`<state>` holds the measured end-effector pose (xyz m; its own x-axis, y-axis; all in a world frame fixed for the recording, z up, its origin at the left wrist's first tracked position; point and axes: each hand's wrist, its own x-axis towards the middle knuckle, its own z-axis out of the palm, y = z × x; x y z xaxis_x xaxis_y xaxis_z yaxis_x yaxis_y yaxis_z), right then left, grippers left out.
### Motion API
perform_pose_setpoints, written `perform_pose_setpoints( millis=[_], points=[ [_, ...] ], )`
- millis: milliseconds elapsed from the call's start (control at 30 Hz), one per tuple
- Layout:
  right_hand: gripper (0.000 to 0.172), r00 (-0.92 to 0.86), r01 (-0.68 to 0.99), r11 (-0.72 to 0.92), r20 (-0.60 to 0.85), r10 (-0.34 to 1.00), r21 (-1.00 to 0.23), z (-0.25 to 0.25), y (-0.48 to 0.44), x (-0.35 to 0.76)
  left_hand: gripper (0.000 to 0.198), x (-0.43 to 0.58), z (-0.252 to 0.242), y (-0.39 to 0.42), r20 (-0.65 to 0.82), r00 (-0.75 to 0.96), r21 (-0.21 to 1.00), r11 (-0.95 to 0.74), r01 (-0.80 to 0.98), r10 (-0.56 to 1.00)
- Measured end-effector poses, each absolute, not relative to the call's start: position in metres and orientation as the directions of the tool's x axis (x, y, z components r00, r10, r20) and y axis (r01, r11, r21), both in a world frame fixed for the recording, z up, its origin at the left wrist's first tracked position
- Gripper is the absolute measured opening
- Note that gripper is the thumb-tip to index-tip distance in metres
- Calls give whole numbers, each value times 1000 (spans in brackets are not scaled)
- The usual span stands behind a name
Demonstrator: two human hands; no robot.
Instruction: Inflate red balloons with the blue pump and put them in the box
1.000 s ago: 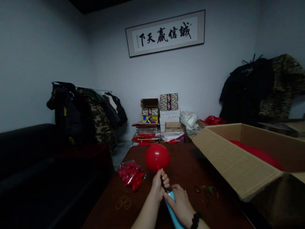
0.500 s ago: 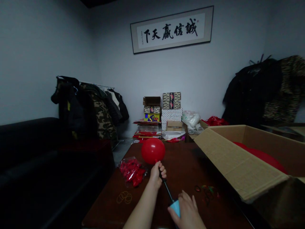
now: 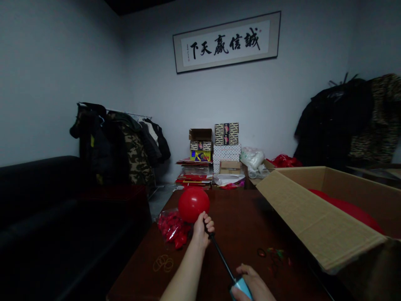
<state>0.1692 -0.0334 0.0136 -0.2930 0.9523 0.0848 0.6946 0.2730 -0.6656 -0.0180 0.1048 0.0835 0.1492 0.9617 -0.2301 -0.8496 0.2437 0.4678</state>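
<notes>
One round, glossy red balloon over dark-brown wooden bench, just beyond left hand, which clenches black end of blue-and-black tubular pump; right hand holds blue body. Risks: loosened grip could free balloon; overfilling could burst it.

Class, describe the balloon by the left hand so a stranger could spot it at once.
Find the brown table. Over it, the left hand grips one end of the pump; the red balloon sits just beyond that hand. Unlike the crumpled, bagged red bits beside it, it is rounded, smooth and shiny.
</notes>
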Motion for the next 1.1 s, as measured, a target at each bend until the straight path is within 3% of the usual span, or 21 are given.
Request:
perform_pose_setpoints(
  millis=[167,367,567,867,1100],
  points=[
    [64,-265,685,217,40,963,-695,41,-27,154,28,-6,82,91,-195,186,492,260,-831,963],
    [51,-185,652,231,144,972,-723,55,-4,135,30,14,77,75,-252,141,618,272,-738,957],
    [49,-235,574,309,209,949,-758,55,8,126,34,11,79,73,-220,40,702,187,-687,975],
    [73,-250,723,217,44,967,-656,26,-12,136,32,-15,92,95,-197,74,663,189,-725,978],
    [71,-285,755,250,40,958,-607,-17,-28,165,33,-34,96,104,-187,41,630,152,-762,981]
  ],
)
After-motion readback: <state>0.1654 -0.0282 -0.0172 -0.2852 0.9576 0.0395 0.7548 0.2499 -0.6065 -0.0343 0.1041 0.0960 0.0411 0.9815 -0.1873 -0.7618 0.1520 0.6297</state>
